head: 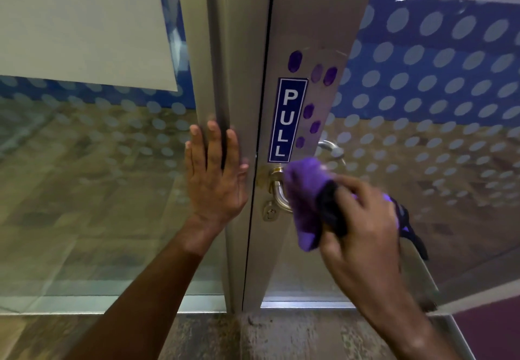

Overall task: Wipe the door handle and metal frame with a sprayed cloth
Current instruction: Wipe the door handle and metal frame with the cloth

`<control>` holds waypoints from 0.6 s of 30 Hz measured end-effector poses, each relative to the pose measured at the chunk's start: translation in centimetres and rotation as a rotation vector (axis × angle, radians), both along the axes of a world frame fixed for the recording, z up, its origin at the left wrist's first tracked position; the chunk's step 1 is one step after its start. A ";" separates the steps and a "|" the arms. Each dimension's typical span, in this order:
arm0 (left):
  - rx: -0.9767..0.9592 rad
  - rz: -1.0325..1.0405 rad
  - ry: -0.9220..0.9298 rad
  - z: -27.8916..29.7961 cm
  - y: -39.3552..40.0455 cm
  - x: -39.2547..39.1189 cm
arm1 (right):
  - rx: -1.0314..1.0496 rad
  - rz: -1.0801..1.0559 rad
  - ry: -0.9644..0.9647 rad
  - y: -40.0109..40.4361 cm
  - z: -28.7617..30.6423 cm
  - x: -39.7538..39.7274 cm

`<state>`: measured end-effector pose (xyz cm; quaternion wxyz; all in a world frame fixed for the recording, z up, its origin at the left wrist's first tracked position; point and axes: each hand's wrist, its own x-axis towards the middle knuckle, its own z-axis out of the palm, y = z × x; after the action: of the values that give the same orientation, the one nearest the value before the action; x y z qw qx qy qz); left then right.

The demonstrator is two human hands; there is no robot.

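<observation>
At the door handle [277,191], right hand [363,219] gripping purple cloth [305,202], left hand [215,171] flat, fingers spread, on metal frame [239,78]

We face two glass panels [84,191] set in pale metal, each crossed by a blue band of frosted dots [439,78]. Below the band we see a brownish wood-patterned floor through the glass. On the left pane, a large white sheet [81,22] covers the upper part. A blue PULL sticker [287,119] runs vertically, with purple oval marks [295,61] just beside it. At the bottom we see a worn, speckled floor [281,337] and a dark red strip [492,334] at the right.
</observation>
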<state>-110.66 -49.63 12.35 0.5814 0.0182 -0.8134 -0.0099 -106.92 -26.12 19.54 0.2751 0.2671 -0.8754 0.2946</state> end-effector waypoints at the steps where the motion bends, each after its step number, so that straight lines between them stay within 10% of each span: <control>1: 0.002 -0.004 -0.004 0.0 0.0 0.0 | 0.127 -0.008 -0.004 -1.0 -0.4 0.1; 6: -0.007 0.007 0.009 -0.1 -0.1 0.1 | 0.414 -0.039 0.037 -4.4 -2.2 -0.1; 18: -0.006 0.015 -0.032 0.2 -0.2 0.3 | 0.170 0.050 0.060 1.0 -2.1 -2.0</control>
<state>-110.35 -49.81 12.51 0.5684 0.0230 -0.8224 -0.0029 -108.92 -25.13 17.45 0.2700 0.3201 -0.8816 0.2178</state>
